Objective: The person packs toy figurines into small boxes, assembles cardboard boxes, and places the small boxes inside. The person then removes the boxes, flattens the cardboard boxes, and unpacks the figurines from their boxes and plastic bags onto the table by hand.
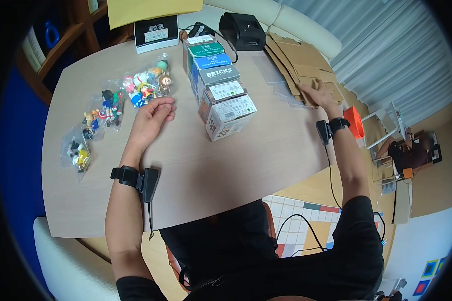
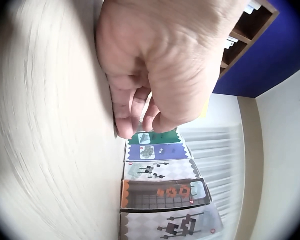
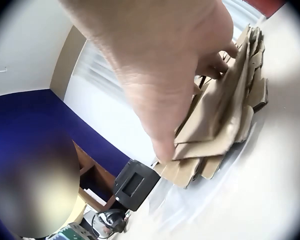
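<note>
Pale table (image 1: 176, 200), curtain (image 1: 381, 55) beyond. Your right hand (image 1: 320, 95) grips the near end of the flattened cardboard (image 1: 292, 62), thumb to one side, fingers curled over the other; that spread probably steadies the loose layers. Your left hand (image 1: 153, 118) rests on the tabletop, fingers loosely bent, holding nothing, between the bagged figures (image 1: 105, 108) and the boxes (image 1: 215, 61). Boxes stand in a close row, likely to save width; bags lie in clusters, perhaps to keep sets apart. Cardboard lies along the right edge, clear plastic (image 1: 267, 70) poking out beside it, black device (image 1: 242, 32) near its far end. Widest working room for you: between boxes and cardboard, and toward your body. Left hand has less sideways room, figures just beside it.
</note>
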A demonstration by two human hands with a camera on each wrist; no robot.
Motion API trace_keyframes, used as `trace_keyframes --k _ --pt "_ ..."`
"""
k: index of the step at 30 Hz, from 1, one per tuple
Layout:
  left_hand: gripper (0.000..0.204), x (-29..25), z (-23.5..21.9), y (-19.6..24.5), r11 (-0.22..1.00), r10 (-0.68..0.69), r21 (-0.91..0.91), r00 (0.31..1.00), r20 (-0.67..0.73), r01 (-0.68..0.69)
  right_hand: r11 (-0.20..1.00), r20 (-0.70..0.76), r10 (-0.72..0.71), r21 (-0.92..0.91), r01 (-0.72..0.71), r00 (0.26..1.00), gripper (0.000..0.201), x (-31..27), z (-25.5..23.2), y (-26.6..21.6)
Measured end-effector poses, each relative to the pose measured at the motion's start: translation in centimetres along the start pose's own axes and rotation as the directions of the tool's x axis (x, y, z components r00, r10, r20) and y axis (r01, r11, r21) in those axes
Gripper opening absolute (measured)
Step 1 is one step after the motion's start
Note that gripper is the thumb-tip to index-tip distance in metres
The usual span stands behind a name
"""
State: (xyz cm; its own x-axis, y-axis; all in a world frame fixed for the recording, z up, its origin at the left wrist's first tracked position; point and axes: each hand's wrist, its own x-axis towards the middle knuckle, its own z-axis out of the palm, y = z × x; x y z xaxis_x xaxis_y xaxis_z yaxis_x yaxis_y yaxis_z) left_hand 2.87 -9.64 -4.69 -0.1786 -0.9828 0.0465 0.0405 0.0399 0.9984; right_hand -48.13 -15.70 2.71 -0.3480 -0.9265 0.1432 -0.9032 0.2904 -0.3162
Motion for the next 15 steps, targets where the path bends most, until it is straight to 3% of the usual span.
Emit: trace_keyframes --k 1,3,7,9,12,15 --pt "0.026 -0.1 0.0 0.1 1.000 0.002 0.003 1.000 0.003 -0.002 1.000 -0.003 0.003 0.003 -0.003 1.000 0.101 0.0 -0.2 -0.4" --pt "0.026 -0.1 0.1 0.3 1.000 -0.007 0.009 1.000 -0.006 0.007 0.993 0.185 0.020 -0.121 0.002 0.983 0.115 0.1 -0.4 -1.5" --pt "0.025 -0.1 -0.1 0.2 1.000 -0.011 -0.017 1.000 0.001 0.011 0.997 0.273 -0.051 -0.046 0.066 0.961 0.120 2.4 -0.2 0.1" --pt "0.026 0.0 -0.1 0.1 1.000 -0.006 -0.016 1.000 0.009 0.006 0.968 0.311 0.173 0.120 -0.220 0.935 0.122 3.1 -0.9 0.7" --pt "0.026 0.1 -0.1 -0.1 0.999 -0.007 -0.031 1.000 0.010 0.007 0.987 0.311 0.160 -0.028 -0.159 0.937 0.124 2.7 -1.1 1.6" --pt "0.026 0.2 -0.1 -0.1 0.999 -0.015 -0.034 1.000 0.005 0.015 0.996 0.269 0.084 -0.016 -0.083 0.959 0.126 2.9 -0.6 2.1"
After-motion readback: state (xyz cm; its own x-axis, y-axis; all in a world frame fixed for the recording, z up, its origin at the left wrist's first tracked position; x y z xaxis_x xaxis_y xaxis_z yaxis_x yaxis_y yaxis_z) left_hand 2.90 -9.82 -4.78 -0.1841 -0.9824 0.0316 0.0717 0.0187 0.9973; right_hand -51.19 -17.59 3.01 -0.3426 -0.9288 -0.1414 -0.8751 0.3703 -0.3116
